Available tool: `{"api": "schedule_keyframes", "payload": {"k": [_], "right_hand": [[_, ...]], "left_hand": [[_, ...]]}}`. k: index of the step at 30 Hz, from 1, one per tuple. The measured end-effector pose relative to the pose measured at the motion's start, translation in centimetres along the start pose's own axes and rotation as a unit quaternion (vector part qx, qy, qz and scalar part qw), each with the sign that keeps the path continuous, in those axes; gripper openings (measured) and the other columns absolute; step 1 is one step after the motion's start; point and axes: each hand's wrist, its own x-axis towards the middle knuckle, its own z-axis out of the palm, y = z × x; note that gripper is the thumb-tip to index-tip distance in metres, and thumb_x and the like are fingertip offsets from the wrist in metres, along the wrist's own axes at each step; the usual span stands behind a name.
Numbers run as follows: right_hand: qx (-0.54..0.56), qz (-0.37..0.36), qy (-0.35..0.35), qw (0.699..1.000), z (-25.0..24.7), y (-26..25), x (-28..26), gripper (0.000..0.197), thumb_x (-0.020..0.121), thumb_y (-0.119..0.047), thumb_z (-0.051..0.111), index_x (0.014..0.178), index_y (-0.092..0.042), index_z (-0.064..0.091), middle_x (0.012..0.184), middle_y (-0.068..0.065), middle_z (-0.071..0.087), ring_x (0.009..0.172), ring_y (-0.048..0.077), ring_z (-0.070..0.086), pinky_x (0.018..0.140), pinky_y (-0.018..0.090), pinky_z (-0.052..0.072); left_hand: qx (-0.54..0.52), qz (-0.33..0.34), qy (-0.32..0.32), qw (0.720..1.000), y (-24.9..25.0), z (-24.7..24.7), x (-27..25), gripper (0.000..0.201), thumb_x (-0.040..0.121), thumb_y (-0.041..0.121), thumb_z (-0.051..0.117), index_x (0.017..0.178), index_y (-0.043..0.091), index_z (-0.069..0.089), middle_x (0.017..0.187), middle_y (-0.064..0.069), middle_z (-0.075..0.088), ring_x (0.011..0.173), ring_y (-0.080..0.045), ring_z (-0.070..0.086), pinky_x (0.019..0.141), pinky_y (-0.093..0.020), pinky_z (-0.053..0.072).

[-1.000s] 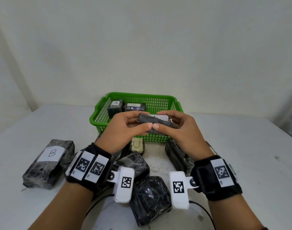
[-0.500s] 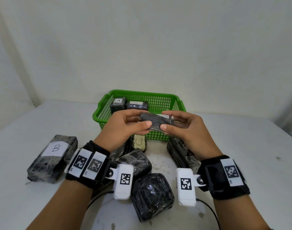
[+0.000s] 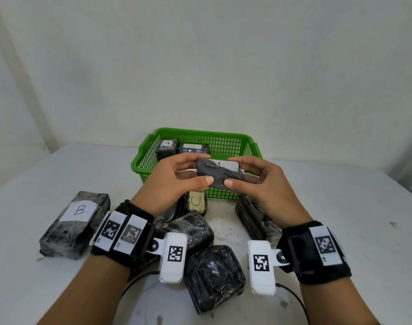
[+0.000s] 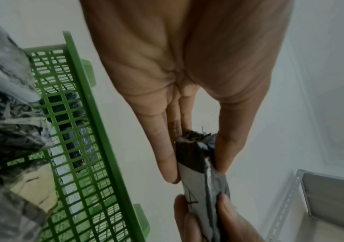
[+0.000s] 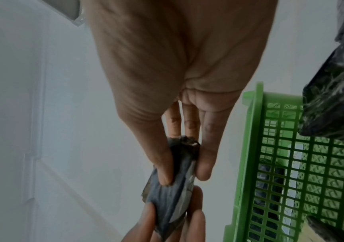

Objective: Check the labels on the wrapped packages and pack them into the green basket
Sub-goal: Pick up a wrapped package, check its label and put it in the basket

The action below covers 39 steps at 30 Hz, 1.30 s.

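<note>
since a second ago both hands have tipped the small wrapped package (image 3: 218,172) so its white label now faces up toward the person, where before the dark side showed more. the left hand (image 3: 177,181) pinches the left end, thumb on the near edge and fingers (image 4: 162,147) straight along the far face; the right hand (image 3: 259,181) pinches the right end the same way, thumb near, fingers behind. so both sets of fingers are closed on the package, which hangs in the air between them, just in front of the near wall of the green basket (image 3: 223,195) and a little above its rim.

beyond the fingertips, 2 packages with "a" labels (image 3: 167,144) already stand inside the basket. below the hands, on the white table (image 3: 341,219), more wrapped packages wait: 1 marked "b" (image 3: 78,221) well off to the left of the left hand, 1 marked "u" (image 3: 196,202) right under the thumbs, and several dark bundles (image 3: 214,275) nearer the wrists.

what could go wrong: the wrap looks slick and the grip is only at the ends, so loosening 1 hand to carry it over the rim may let it slip onto the pile below. the label mark is partly hidden by fingers, so a misread is possible too.
</note>
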Motion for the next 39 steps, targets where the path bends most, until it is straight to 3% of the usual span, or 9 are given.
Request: {"api": "schedule_keyframes", "payload": {"k": [3, 6, 10, 14, 16, 20, 29, 33, 39], "right_hand": [[0.006, -0.006, 0.005, 1.0, -0.08, 0.1, 0.04, 0.051, 0.073, -0.003, 0.09, 0.12, -0.015, 0.074, 0.121, 0.014, 0.075, 0.103, 0.024, 0.078, 0.095, 0.04, 0.062], [0.011, -0.003, -0.004, 1.0, 0.12, 0.0, -0.09, 0.05, 0.077, -0.001, 0.087, 0.124, -0.012, 0.072, 0.119, 0.009, 0.076, 0.102, 0.022, 0.078, 0.088, 0.031, 0.063], [0.089, 0.063, -0.044, 0.993, 0.52, 0.07, -0.09, 0.044, 0.082, -0.019, 0.078, 0.123, -0.005, 0.07, 0.118, 0.016, 0.077, 0.102, 0.034, 0.077, 0.081, 0.036, 0.066], [0.074, 0.049, -0.013, 0.996, 0.47, 0.35, -0.04, 0.028, 0.089, -0.006, 0.076, 0.116, -0.003, 0.073, 0.11, 0.014, 0.08, 0.098, 0.029, 0.079, 0.079, 0.031, 0.066], [0.07, 0.042, 0.002, 0.997, 0.48, 0.46, 0.01, 0.026, 0.088, -0.002, 0.077, 0.113, -0.004, 0.074, 0.107, 0.012, 0.081, 0.095, 0.027, 0.079, 0.077, 0.029, 0.065], [0.044, 0.031, -0.004, 0.999, 0.79, 0.49, -0.06, 0.023, 0.084, -0.003, 0.082, 0.105, -0.012, 0.078, 0.103, 0.009, 0.082, 0.096, 0.022, 0.079, 0.079, 0.026, 0.063], [0.063, 0.019, 0.01, 0.998, 0.48, 0.43, -0.06, 0.03, 0.085, 0.008, 0.077, 0.11, -0.009, 0.076, 0.106, 0.011, 0.081, 0.099, 0.024, 0.079, 0.076, 0.027, 0.064], [0.048, 0.005, -0.001, 0.999, 0.6, 0.28, -0.2, 0.037, 0.083, 0.002, 0.081, 0.117, -0.009, 0.076, 0.109, 0.01, 0.08, 0.103, 0.022, 0.078, 0.085, 0.03, 0.064], [0.051, -0.01, 0.03, 0.998, 0.75, 0.52, -0.06, 0.033, 0.081, 0.006, 0.081, 0.114, 0.0, 0.076, 0.102, 0.013, 0.081, 0.091, 0.018, 0.079, 0.077, 0.031, 0.065]], "left_hand": [[-0.022, -0.003, -0.007, 1.0, -0.1, -0.06, -0.02, 0.046, 0.081, -0.006, 0.072, 0.125, 0.005, 0.062, 0.114, -0.011, 0.074, 0.105, -0.028, 0.072, 0.08, -0.039, 0.062], [0.016, 0.023, -0.002, 1.0, -0.22, -0.37, 0.09, 0.049, 0.077, -0.008, 0.076, 0.122, 0.007, 0.064, 0.113, -0.009, 0.074, 0.107, -0.025, 0.071, 0.088, -0.039, 0.059], [0.027, 0.046, -0.016, 0.998, -0.49, -0.41, 0.11, 0.057, 0.07, -0.012, 0.08, 0.12, 0.008, 0.064, 0.119, -0.011, 0.071, 0.114, -0.026, 0.068, 0.096, -0.04, 0.056], [0.022, 0.039, -0.048, 0.998, -0.02, -0.03, -0.19, 0.058, 0.075, -0.006, 0.078, 0.129, 0.008, 0.06, 0.127, -0.006, 0.068, 0.119, -0.021, 0.065, 0.097, -0.034, 0.055], [0.033, 0.022, -0.038, 0.998, 0.23, 0.14, -0.26, 0.049, 0.082, 0.008, 0.074, 0.13, 0.012, 0.062, 0.123, -0.003, 0.071, 0.114, -0.017, 0.068, 0.097, -0.031, 0.055], [0.085, 0.021, 0.02, 0.996, -0.51, 0.02, 0.04, 0.031, 0.087, 0.001, 0.071, 0.115, 0.013, 0.073, 0.105, -0.004, 0.077, 0.1, -0.019, 0.074, 0.093, -0.039, 0.058], [0.048, 0.014, 0.033, 0.998, -0.33, -0.06, -0.03, 0.03, 0.084, 0.004, 0.073, 0.114, 0.008, 0.073, 0.101, -0.009, 0.078, 0.096, -0.024, 0.075, 0.085, -0.03, 0.059], [0.06, 0.025, 0.05, 0.997, -0.4, -0.14, 0.05, 0.027, 0.081, -0.003, 0.075, 0.104, 0.011, 0.075, 0.096, -0.008, 0.079, 0.088, -0.019, 0.076, 0.078, -0.023, 0.058], [0.045, 0.024, 0.025, 0.998, -0.21, 0.0, -0.13, 0.031, 0.082, -0.001, 0.074, 0.112, 0.008, 0.073, 0.1, -0.007, 0.078, 0.093, -0.018, 0.075, 0.08, -0.022, 0.058]]}}
